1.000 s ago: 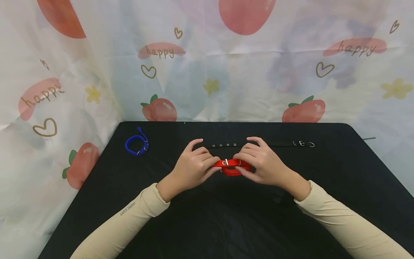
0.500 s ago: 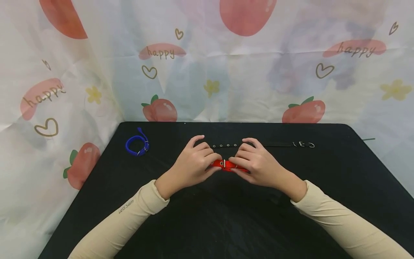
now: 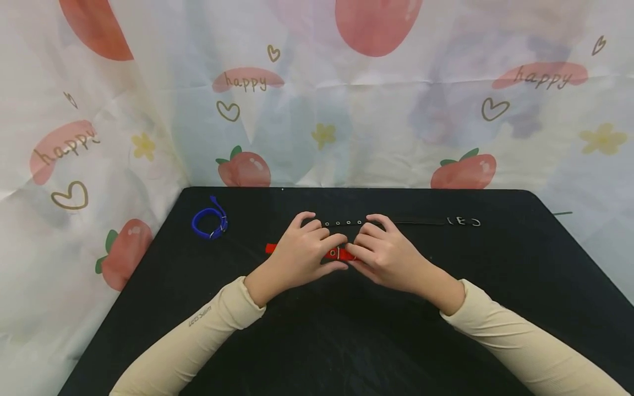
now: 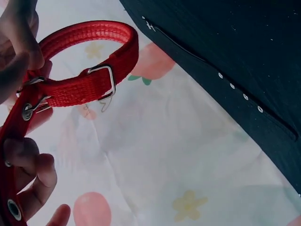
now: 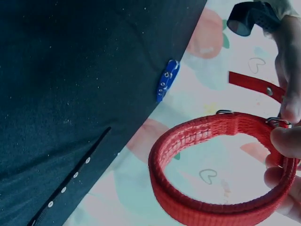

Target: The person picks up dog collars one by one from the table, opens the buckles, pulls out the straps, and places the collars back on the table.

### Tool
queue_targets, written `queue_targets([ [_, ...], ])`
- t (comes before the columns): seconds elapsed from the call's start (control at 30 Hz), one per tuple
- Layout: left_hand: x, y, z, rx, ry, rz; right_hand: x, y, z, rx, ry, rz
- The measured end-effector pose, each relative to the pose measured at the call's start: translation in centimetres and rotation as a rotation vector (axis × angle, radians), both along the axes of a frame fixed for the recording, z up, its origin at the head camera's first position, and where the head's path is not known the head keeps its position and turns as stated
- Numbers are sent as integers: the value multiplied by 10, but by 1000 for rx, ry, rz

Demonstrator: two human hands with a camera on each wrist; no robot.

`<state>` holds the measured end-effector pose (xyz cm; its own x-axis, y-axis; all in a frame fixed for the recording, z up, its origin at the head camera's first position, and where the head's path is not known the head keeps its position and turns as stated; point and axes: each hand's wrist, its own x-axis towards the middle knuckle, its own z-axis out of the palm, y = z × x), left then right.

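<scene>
A red dog collar with metal eyelets is held between my two hands over the table. My left hand grips the strap left of the buckle, and the collar's loose tail sticks out behind it. Curled fingers of my right hand pinch the collar just right of the buckle. The right wrist view shows the padded loop hanging from the fingers. In the left wrist view, the strap passes through the buckle, and a rectangular metal ring sits farther round the loop.
On the black table, a blue collar lies coiled at the back left. A thin black strap with eyelets and metal fittings stretches behind my hands. A printed cloth backdrop rises along the back and left.
Both hands have shifted slightly left with the red collar, the right hand more. The collar's tail now shows left of my left hand, and its loop has gone from sight in the head view.
</scene>
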<state>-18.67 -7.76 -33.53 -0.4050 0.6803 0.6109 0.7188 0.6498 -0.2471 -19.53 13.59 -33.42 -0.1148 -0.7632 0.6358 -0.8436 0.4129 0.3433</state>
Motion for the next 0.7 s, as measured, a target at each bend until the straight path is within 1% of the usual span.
queue_targets([
  [0.13, 0, 1, 1, -10, 8, 10, -2, 2, -2, -7, -38, -3],
  [0.27, -1, 0, 1, -16, 37, 19, -4, 6, -3, -39, -95, -3],
  [0.5, 0, 1, 1, 7, 46, -2, -4, 10, -5, -92, -169, -11],
  [0.57, 1, 1, 2, 6, 52, -5, -4, 10, -5, -95, -171, -8],
  [0.7, 2, -2, 4, 19, 53, -3, -4, 11, -5, -76, -140, -18],
])
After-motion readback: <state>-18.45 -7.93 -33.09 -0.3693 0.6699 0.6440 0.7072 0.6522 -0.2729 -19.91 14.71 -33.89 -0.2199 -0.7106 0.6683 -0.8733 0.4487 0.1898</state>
